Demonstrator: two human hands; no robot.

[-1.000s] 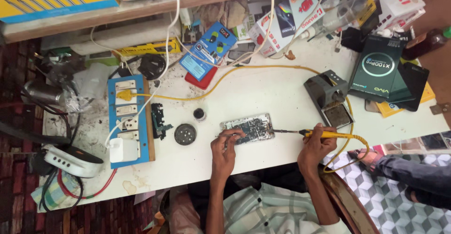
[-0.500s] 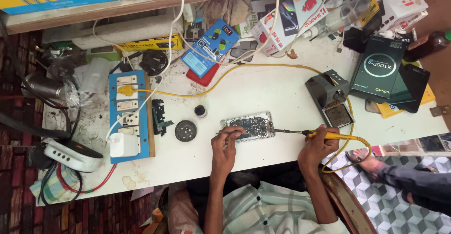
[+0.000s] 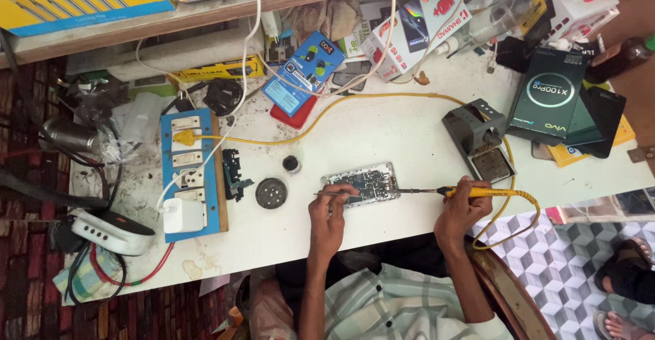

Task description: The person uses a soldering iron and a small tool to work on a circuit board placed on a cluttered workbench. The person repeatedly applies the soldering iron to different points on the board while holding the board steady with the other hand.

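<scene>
yellow iron at an opened phone

yellow-handled soldering iron lay gripped in the right hand, fingers curled shut round the handle, its dark tip reaching left to the edge of the opened phone. the phone lay flat near the middle of the white worktable, its board exposed, just in front of the person. the left hand rested at the phone's left end, thumb and fingers pinched on thin tweezers that lay across that end. a yellow cord ran from the iron's handle, looped at the table's right edge and crossed the table to a blue socket board on the left, where a white charger was plugged in. a round grey tin and a small black pot stood left of the phone, apart from it. a grey iron stand sat to the right of the phone, beyond the iron's handle. a dark green box lay further right, near the table's far corner.
</scene>
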